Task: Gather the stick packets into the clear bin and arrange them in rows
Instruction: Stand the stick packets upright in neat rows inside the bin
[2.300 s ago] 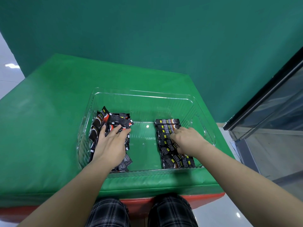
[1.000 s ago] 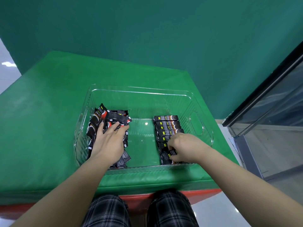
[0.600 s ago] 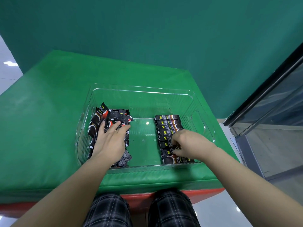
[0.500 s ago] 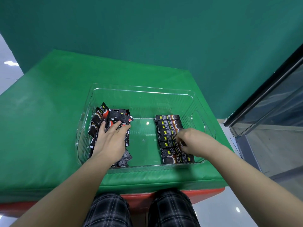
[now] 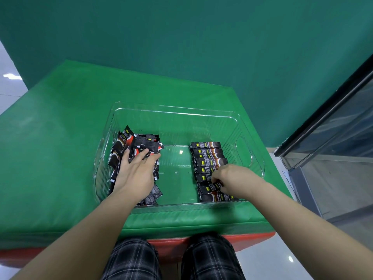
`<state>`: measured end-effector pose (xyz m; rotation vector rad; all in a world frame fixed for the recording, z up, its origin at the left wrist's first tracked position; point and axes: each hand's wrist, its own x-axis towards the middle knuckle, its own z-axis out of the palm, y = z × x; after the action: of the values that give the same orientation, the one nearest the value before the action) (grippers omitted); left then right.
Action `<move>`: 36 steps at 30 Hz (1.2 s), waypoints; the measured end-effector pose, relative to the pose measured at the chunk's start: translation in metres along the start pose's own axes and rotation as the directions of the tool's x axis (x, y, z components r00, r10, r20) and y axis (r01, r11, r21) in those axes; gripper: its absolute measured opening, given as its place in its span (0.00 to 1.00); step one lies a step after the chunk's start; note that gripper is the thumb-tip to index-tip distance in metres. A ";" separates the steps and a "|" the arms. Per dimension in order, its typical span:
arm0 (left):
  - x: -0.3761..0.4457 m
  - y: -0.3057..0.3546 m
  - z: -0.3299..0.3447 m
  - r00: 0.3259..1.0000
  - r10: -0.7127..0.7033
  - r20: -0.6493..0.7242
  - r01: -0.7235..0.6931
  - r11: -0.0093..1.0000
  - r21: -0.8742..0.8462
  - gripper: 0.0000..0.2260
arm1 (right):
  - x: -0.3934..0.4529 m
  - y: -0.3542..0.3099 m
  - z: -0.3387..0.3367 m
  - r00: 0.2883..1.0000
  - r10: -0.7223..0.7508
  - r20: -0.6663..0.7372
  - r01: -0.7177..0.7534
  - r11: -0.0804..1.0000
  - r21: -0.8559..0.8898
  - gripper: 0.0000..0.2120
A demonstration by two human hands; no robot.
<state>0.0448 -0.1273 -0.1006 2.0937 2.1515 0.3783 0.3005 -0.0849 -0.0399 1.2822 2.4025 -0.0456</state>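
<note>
Sitting on the green padded worktop (image 5: 50, 158), the clear ribbed plastic bin (image 5: 177, 110) holds all the black stick packets. Against the bin's left wall lies a loose, jumbled heap of packets (image 5: 139, 144); the left hand (image 5: 135, 174) rests flat on it, fingers straight and slightly spread. Along the bin's right wall, a tidy row of packets (image 5: 207, 156) runs from the middle toward the near wall, each lying crosswise. The right hand (image 5: 234, 178) is curled over the near part of that row, fingertips pinching a packet there. Between heap and row the bin's floor shows bare.
</note>
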 end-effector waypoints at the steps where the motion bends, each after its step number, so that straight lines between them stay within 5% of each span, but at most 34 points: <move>1: 0.000 0.000 0.000 1.000 0.000 -0.001 0.000 1.000 -0.001 0.27 | 0.001 0.000 0.001 1.000 -0.001 0.002 0.001 1.000 -0.008 0.16; 30: -0.001 0.002 -0.003 1.000 -0.012 0.021 0.011 1.000 0.013 0.28 | 0.007 -0.011 -0.001 0.990 -0.111 -0.088 0.103 0.990 -0.092 0.14; 36: -0.001 0.002 -0.004 1.000 -0.006 0.021 0.006 1.000 0.017 0.28 | -0.008 0.003 -0.015 0.988 -0.009 -0.155 0.026 0.994 0.109 0.08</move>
<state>0.0453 -0.1290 -0.0965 2.0903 2.1561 0.3378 0.3017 -0.0863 -0.0232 1.3597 2.5748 -0.0890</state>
